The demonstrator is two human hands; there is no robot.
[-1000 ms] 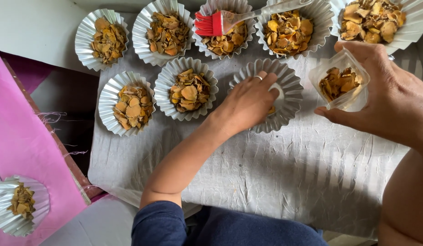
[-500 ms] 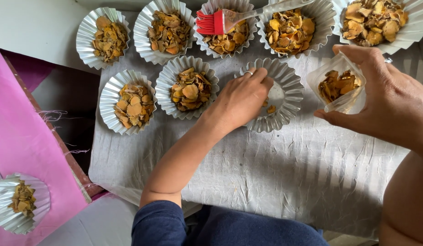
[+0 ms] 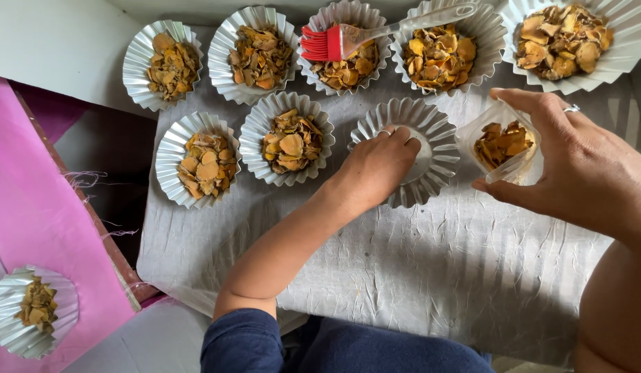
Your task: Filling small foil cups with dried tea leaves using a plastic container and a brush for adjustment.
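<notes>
Empty fluted foil cup [image 3: 431, 131] upright on cloth; clear tub [image 3: 503, 144] of orange-brown flakes, tilted.

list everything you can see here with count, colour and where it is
filled fluted foil cups: eight, silver, holding yellow-orange dried slices; five along the top, two in the second row at left, one apart at lower left on the pink surface
empty fluted foil cup: one, silver, second row, under the left hand
red silicone brush with clear handle: one, lying across the top-row cups
small clear plastic cup of slices: one, held at right
crinkled grey sheet: one, under the cups
pink surface: one, left side
left hand: blue sleeve, fingers in the empty cup
right hand: ring on a finger, gripping the plastic cup
</notes>
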